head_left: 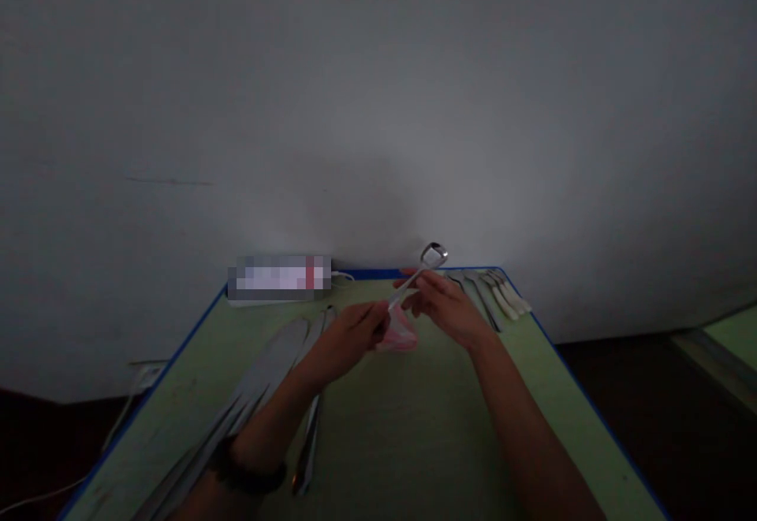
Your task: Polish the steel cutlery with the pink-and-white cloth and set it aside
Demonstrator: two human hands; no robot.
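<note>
A shiny metal spoon is held up over the table, its bowl pointing up and to the right. My left hand is closed around the lower end of its handle. A thin pink-and-white cloth hangs from the same grip. Close by on the right, my right hand has its fingers apart around the spoon's upper handle. Whether those fingers touch the handle I cannot tell. Beneath my left forearm lie several long metal utensils, partly covered by the arm.
At the table's back right lies a group of cutlery, some with white handles. A blurred-out box-like object with a white cable stands at the back left. The green table has a blue edge and meets a grey wall.
</note>
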